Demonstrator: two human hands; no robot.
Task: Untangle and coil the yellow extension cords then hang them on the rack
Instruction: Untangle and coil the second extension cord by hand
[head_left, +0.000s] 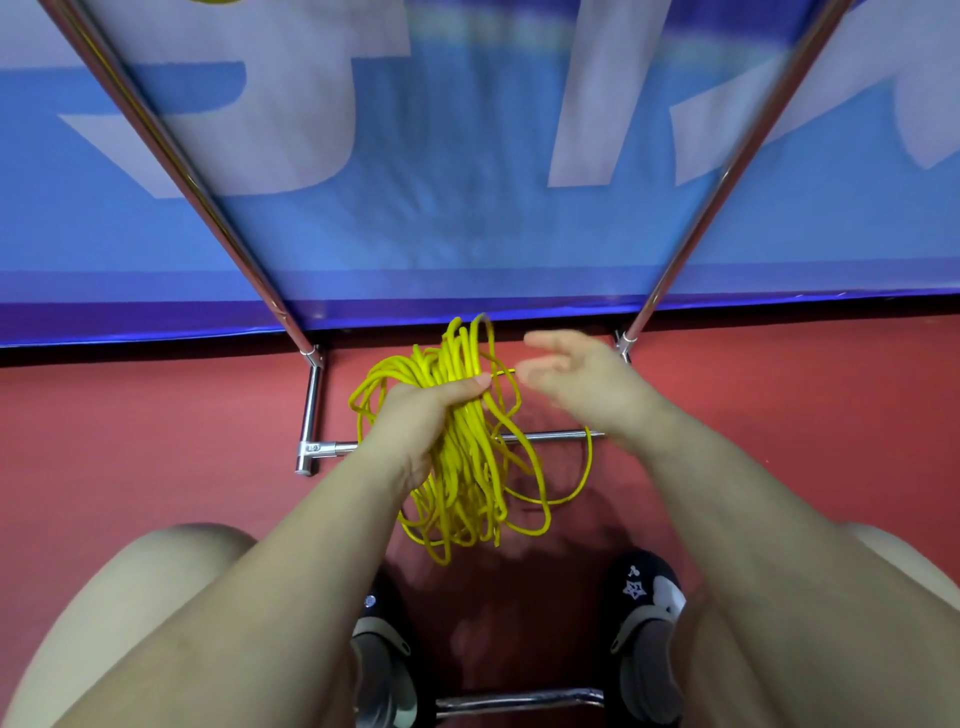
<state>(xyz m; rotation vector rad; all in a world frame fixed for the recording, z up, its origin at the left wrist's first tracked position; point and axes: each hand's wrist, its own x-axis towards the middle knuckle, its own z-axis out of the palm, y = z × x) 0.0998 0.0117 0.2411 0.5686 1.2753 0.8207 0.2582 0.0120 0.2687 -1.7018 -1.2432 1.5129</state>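
A bundle of yellow extension cord (467, 467) hangs in loose loops above the red floor. My left hand (415, 415) grips it near the top, thumb pressed across the strands. Loops stick up above the hand and dangle below it. One wide loop swings out to the right and passes behind my right wrist. My right hand (576, 379) is just right of the bundle, blurred, with its fingers loosely spread. A short strand runs from the bundle to its fingertips, but I cannot make out whether they pinch it. The chrome rack (171, 150) stands in front of me.
The rack's two slanted poles rise left and right (727, 171), and its low base bar (550, 435) lies behind the cord. A blue banner (467, 208) hangs behind the rack. My knees and shoes (649, 623) are below, with another metal bar (519, 699) between my feet.
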